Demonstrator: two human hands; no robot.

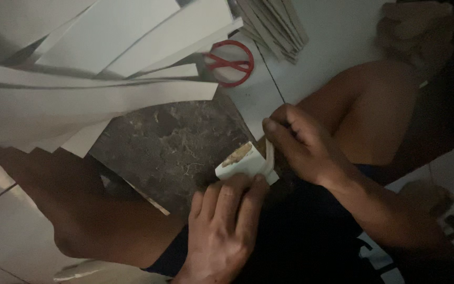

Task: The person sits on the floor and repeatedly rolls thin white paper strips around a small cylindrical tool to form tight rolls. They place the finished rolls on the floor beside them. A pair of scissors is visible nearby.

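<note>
Left hand (224, 221), right hand (295, 142) gripping small white piece (243, 163), edge over dark slab (174, 147)

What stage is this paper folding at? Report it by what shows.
Done: many white paper strips lie cut and fanned beside the red-handled scissors. In hand: the left hand and right hand pinch a small folded white piece over the dark stone slab. Left: those loose strips remain unfolded.

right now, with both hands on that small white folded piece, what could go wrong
The left hand and right hand pinch the small white folded piece in dim light, so a fold could go crooked. The long white strips overhang the dark slab and might get creased. The red-handled scissors lie close to the knee.
</note>
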